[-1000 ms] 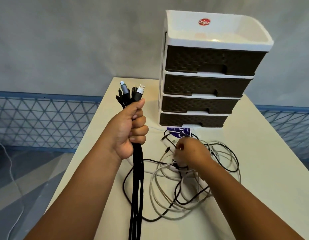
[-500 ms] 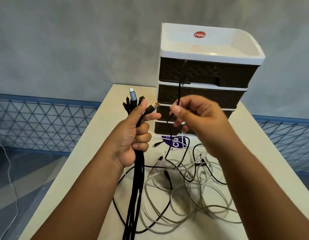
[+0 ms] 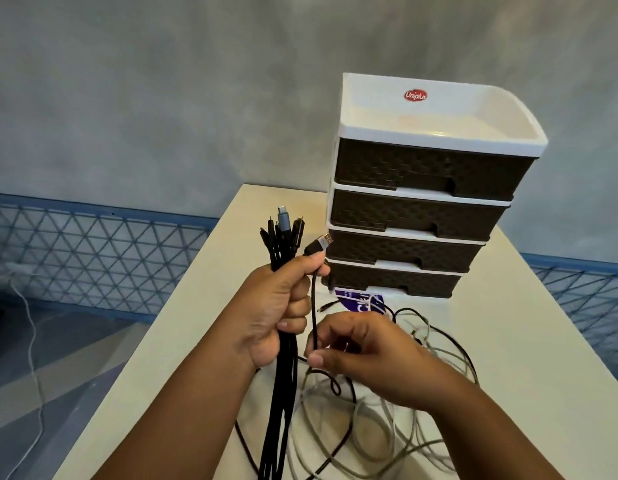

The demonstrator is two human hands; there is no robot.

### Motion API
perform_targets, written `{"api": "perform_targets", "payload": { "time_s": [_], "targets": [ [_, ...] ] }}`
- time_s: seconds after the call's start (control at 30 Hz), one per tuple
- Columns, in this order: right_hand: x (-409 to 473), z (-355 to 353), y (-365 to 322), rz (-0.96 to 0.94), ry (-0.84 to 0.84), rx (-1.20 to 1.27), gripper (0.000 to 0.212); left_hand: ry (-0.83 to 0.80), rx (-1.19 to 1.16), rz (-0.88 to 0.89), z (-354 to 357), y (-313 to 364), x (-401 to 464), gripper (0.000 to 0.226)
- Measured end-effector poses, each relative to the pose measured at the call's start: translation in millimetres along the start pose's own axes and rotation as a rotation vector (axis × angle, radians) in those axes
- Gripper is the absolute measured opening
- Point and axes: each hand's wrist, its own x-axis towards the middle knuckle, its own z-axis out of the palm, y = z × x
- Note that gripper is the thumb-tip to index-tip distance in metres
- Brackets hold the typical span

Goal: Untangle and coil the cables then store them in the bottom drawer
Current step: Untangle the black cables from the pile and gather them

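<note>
Drawer unit (image 3: 421,209) drawers closed; left hand (image 3: 279,306) grips cable bundle (image 3: 283,244); right hand (image 3: 363,351) pinches black cable (image 3: 314,306).

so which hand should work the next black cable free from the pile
The right hand. It already pinches the black cable just above the tangled pile, while the left hand is full, gripping the bundle of black cables with their plugs upward, so it looks best kept as the holder.
</note>
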Motion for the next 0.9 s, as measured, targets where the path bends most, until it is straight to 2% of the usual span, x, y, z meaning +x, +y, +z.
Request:
{"api": "perform_targets", "payload": {
  "time_s": [0.07, 0.1, 0.17, 0.2, 0.3, 0.37, 0.47, 0.53, 0.6, 0.77, 0.9],
  "targets": [
    [1.2, -4.9, -3.0, 0.003, 0.074, 0.089, 0.015, -0.01, -0.008, 0.003, 0.5, -0.4, -3.7, 0.022],
    [4.0, -9.0, -3.6, 0.035, 0.155, 0.208, 0.027, -0.018, -0.008, 0.007, 0.4, -0.4, -5.9, 0.023],
    [12.5, -19.3, -7.6, 0.144, 0.268, 0.561, 0.05, -0.041, 0.012, 0.012, 0.2, -0.4, -11.0, 0.024],
    [16.4, -23.6, -12.2, 0.201, 0.296, 0.726, 0.053, -0.06, 0.026, 0.012, 0.4, -0.5, -13.4, 0.024],
    [24.7, -29.1, -31.8, 0.298, 0.36, 1.038, 0.036, -0.124, 0.058, 0.007, 0.5, -1.9, -19.6, 0.027],
    [28.7, -27.1, -42.7, 0.279, 0.4, 1.1, 0.025, -0.159, 0.073, 0.008, 1.0, -2.4, -23.6, 0.026],
    [30.7, -21.6, -53.6, 0.177, 0.515, 1.104, 0.016, -0.195, 0.031, 0.01, 1.0, 1.0, -28.7, 0.021],
    [25.7, -18.8, -57.9, 0.05, 0.604, 1.13, 0.014, -0.185, -0.032, -0.01, 0.0, 2.6, -28.5, 0.028],
    [16.8, -14.2, -62.1, -0.043, 0.621, 1.041, 0.013, -0.146, -0.093, -0.022, -2.8, 3.9, -26.0, 0.035],
    [6.1, 9.4, -73.4, 0.041, 0.449, 0.599, 0.014, -0.074, -0.156, 0.033, -3.4, 3.9, -22.1, 0.047],
    [15.9, 21.7, -69.8, 0.082, 0.537, 0.363, 0.02, -0.052, -0.033, 0.057, 0.8, 0.7, -22.9, 0.05]
  ]
}}
